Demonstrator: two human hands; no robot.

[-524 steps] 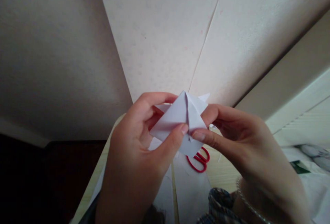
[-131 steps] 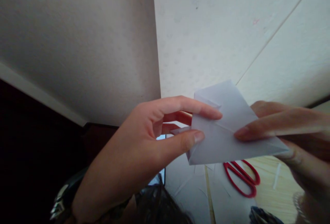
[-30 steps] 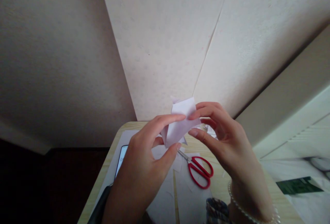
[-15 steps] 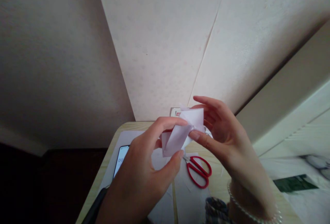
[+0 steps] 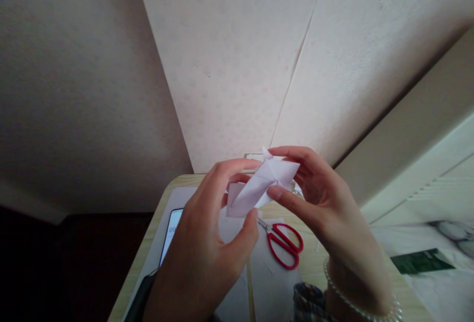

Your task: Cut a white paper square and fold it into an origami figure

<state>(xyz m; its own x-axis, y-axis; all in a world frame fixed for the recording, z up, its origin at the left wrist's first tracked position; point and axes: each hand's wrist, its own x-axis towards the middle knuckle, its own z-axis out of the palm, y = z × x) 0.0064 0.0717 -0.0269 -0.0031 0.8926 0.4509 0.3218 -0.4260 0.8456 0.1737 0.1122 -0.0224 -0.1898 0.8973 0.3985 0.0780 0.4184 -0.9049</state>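
A folded white paper piece [image 5: 259, 188], with pointed corners and creases meeting near its middle, is held up above the table. My left hand [image 5: 215, 228] grips its left side, index finger along the upper edge and thumb at the lower edge. On the other side, my right hand [image 5: 314, 188] pinches it, thumb pressed near the central creases and index finger at a small upright tip. The right hand's other fingers are partly hidden behind the paper. Below lie scissors with red handles [image 5: 285, 245], their blades pointing up and left, partly covered.
White paper sheets [image 5: 272, 287] lie on the light wooden table [image 5: 142, 255]. A phone [image 5: 171, 230] with a lit screen is at the left, partly behind my left hand. A wall rises behind the table. At the right is a dark green flat item [image 5: 422, 261].
The folded paper has tilted and shifted slightly left. My left index finger has lifted to its upper edge, and my right index finger has come down to the upper tip.
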